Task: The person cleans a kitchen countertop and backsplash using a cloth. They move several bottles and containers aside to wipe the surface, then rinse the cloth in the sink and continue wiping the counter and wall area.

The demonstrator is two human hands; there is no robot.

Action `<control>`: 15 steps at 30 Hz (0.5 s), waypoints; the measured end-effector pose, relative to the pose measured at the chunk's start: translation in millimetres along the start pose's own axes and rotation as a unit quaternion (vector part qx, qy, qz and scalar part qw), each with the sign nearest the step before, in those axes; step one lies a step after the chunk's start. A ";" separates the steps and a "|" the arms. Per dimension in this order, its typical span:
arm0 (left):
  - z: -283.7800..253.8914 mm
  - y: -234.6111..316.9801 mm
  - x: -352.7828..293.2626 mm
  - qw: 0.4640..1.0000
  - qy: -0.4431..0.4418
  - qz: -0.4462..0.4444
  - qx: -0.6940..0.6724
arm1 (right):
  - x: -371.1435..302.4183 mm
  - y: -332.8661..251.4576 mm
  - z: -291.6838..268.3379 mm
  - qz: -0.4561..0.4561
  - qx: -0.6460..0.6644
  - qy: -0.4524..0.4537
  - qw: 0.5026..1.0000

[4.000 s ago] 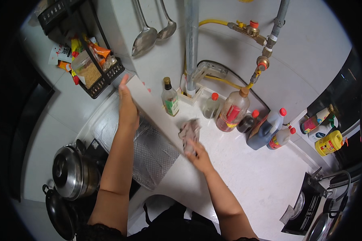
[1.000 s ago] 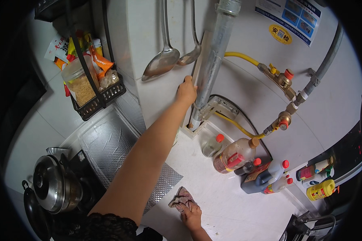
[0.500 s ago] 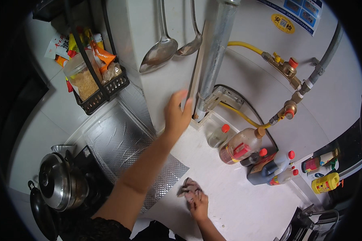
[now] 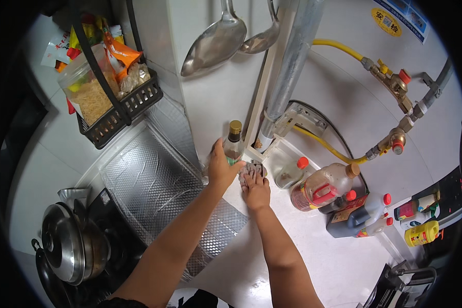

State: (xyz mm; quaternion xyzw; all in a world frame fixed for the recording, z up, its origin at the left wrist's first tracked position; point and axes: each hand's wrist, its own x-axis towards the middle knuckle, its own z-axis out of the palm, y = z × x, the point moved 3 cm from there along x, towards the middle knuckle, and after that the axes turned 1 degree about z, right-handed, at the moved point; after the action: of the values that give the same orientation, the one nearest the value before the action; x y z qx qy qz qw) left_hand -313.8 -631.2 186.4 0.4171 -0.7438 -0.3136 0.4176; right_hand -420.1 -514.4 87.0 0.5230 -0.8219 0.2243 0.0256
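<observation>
Near the wall corner, my left hand (image 4: 220, 168) grips a clear glass bottle (image 4: 233, 149) with a gold cap. The bottle stands about upright, its lower part hidden by my fingers. Just to the right, my right hand (image 4: 256, 191) presses a crumpled greyish-pink cloth (image 4: 252, 168) onto the white counter (image 4: 231, 272). Its fingers are bent over the cloth, which lies close beside the bottle. Right of the cloth stands a small clear bottle (image 4: 291, 173) with a red cap, next to a big plastic jug (image 4: 321, 187) with a brown cap.
Several sauce bottles (image 4: 362, 215) line the counter's right side. At left, a lidded steel pot (image 4: 64, 244) stands on the stove beside silver foil sheeting (image 4: 154, 185). Overhead hang two metal ladles (image 4: 215, 43) and a black basket (image 4: 119, 110). A metal pipe (image 4: 295, 66) rises at the corner.
My left hand has come down from the wall and now holds the gold-capped bottle. My right hand has carried the cloth farther back, toward the corner beside that bottle.
</observation>
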 end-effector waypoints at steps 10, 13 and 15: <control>-72.7 12.8 -48.5 0.976 0.013 0.048 -0.213 | -39.4 -21.0 -41.2 -0.046 0.081 0.010 0.996; -112.1 32.9 -75.0 0.974 0.015 0.056 -0.219 | 39.8 -34.8 -32.6 -0.023 0.179 0.051 0.982; -119.1 37.2 -87.8 0.981 0.012 0.043 -0.188 | 68.7 -29.0 -3.9 0.004 0.058 0.019 0.998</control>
State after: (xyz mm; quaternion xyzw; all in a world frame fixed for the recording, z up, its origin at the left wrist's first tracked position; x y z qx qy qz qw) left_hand -195.3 -550.8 239.2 0.3032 -0.6836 -0.4243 0.5106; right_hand -426.6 -581.3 119.4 0.5158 -0.8089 0.2821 0.0100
